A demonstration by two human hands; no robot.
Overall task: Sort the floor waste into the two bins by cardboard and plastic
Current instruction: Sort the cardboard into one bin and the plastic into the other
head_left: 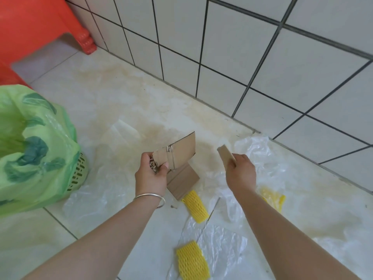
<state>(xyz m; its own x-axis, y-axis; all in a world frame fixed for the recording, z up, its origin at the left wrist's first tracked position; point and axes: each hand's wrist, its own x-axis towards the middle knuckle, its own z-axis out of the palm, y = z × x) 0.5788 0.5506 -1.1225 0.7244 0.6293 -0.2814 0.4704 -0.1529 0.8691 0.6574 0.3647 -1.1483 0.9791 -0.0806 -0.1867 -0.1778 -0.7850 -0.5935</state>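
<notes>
- While both arms reach over the floor, the left hand (150,174) grips a bundle of cardboard (177,158).
- Right hand (240,170) pinches a small cardboard strip (225,153).
- Green-lined bin (40,150) stands at left.
- Clear plastic (258,152), perhaps bags, and yellow foam nets (194,206) lie below.

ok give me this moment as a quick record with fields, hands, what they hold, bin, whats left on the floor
left hand: grips torn cardboard pieces
right hand: grips a small cardboard strip
bin: green slotted basket lined with a green plastic bag, on the left
second bin: not in view
floor, foam: three yellow foam net sleeves
floor, film: clear plastic sheets scattered around
background: red plastic stool, white tiled wall
</notes>
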